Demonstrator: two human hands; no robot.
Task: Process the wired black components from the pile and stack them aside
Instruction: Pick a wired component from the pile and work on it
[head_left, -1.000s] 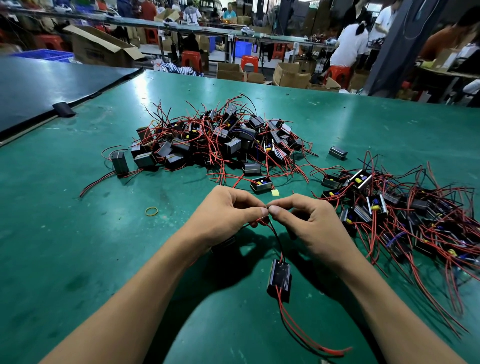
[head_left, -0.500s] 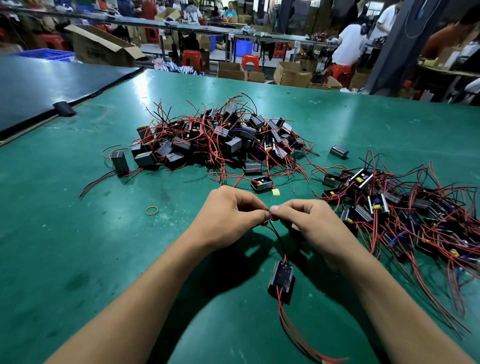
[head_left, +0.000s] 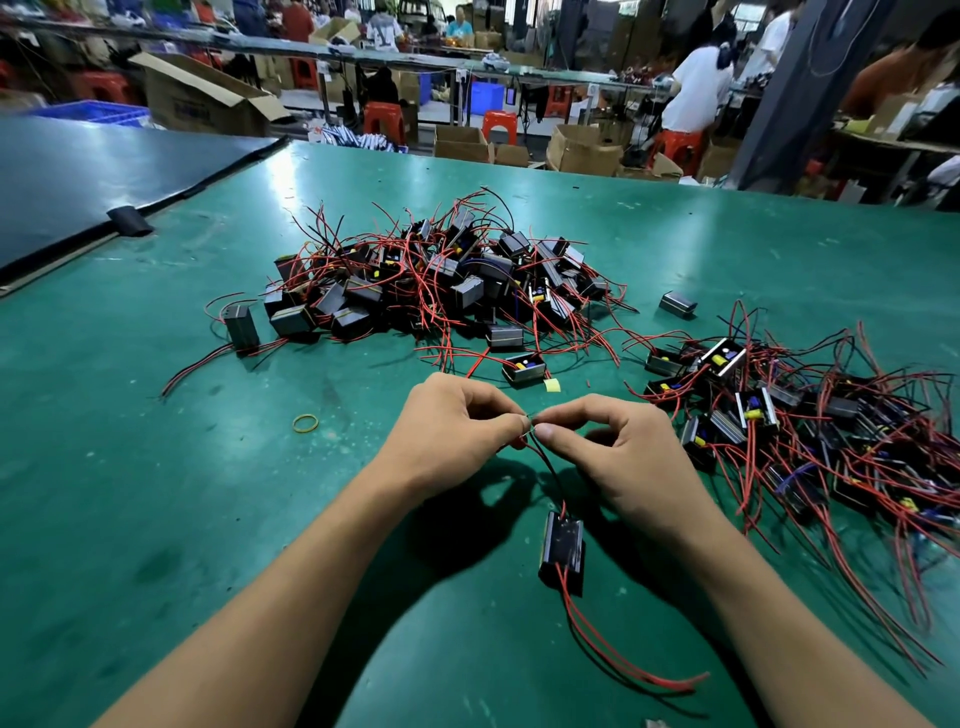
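A small black component (head_left: 562, 545) hangs low over the green table (head_left: 156, 493) by its upper red and black wires. My left hand (head_left: 457, 431) and my right hand (head_left: 618, 457) pinch the ends of those wires, fingertips almost meeting above the component. Two more red wires trail from its lower end toward me. One big heap of wired black components (head_left: 441, 280) lies beyond my hands. A second spread of them (head_left: 810, 431) lies to the right.
A yellow rubber band (head_left: 305, 423) lies on the table left of my hands, and a small yellow scrap (head_left: 551, 385) lies just beyond them. A lone component (head_left: 677, 303) sits between the heaps. A dark mat (head_left: 78, 182) covers the far left. People work at benches behind.
My hands stay together pinching the wire ends; the fingertips have shifted slightly and the hanging component has swung a little. Neither heap has changed.
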